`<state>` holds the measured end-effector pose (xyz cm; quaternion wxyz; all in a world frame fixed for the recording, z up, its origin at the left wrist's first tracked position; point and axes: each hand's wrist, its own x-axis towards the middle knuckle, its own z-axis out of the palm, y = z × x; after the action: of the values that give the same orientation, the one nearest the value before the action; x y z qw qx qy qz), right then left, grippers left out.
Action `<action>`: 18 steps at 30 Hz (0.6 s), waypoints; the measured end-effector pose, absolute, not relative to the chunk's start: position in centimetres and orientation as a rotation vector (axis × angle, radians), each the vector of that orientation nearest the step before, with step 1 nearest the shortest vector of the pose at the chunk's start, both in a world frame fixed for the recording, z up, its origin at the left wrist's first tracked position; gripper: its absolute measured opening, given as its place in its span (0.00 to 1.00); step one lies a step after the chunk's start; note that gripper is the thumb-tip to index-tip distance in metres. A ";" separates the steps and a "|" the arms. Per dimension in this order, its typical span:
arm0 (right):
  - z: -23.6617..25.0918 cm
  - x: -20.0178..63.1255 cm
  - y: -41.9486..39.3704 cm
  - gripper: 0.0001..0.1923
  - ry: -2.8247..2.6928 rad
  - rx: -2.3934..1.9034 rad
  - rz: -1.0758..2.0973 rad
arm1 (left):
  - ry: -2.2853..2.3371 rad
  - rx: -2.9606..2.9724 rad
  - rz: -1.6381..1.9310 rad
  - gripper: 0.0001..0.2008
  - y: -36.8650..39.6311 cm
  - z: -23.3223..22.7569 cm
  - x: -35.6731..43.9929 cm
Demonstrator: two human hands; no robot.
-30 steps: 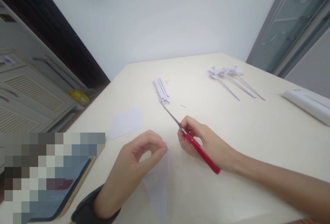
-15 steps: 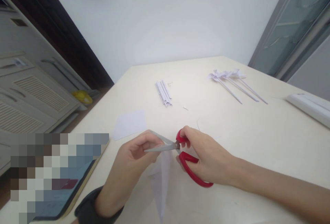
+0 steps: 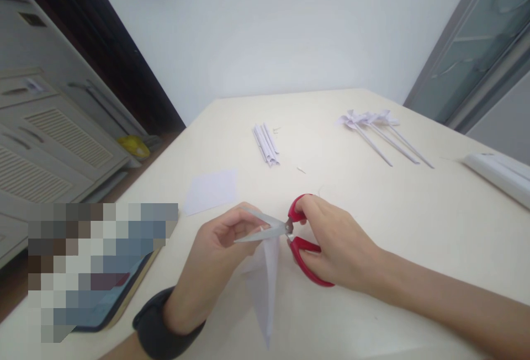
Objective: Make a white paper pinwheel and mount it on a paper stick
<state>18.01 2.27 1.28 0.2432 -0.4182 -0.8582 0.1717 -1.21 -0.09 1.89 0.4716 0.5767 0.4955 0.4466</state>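
Swung round since a second ago from pointing away across the table [image 3: 414, 222] to pointing left, red-handled scissors [image 3: 285, 233] now with blades parted at the top of the folded white paper [image 3: 265, 282]. Gripped by the right hand [image 3: 331, 244], fingers through the loops; paper pinched at its upper end in the left hand [image 3: 215, 260], just above the tabletop. Farther off: loose paper square [image 3: 211, 190], rolled paper sticks [image 3: 267, 144], paper pinwheels [image 3: 372, 128].

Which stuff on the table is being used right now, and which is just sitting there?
In use:
left hand
right hand
red scissors
folded paper

Just lying about:
square paper sheet
rolled paper sticks
paper pinwheels
phone
white box
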 end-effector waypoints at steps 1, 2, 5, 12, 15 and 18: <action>1.3 18.0 2.2 0.12 -2.350 -1.147 0.458 | 1.213 1.415 1.100 0.06 -0.1 1.9 -1.2; 1.3 18.1 2.2 0.12 -2.357 -1.149 0.447 | 1.212 1.416 1.107 0.06 -0.1 1.9 -1.2; 1.4 18.1 2.1 0.12 -2.369 -1.153 0.418 | 1.190 1.406 1.116 0.06 -0.1 2.0 -1.1; 1.0 17.9 2.3 0.09 -2.433 -1.188 0.365 | 1.161 1.378 1.121 0.06 0.0 2.2 -0.9; 0.9 17.8 2.3 0.09 -2.450 -1.187 0.333 | 1.159 1.361 1.117 0.06 0.0 2.2 -0.8; 1.0 17.8 2.3 0.09 -2.459 -1.195 0.313 | 1.148 1.351 1.115 0.05 -0.1 2.2 -0.7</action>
<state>17.84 2.28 0.97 0.1938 -0.4259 -0.8767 0.1115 -0.73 -0.11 2.22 0.5000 0.5586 0.4748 0.4610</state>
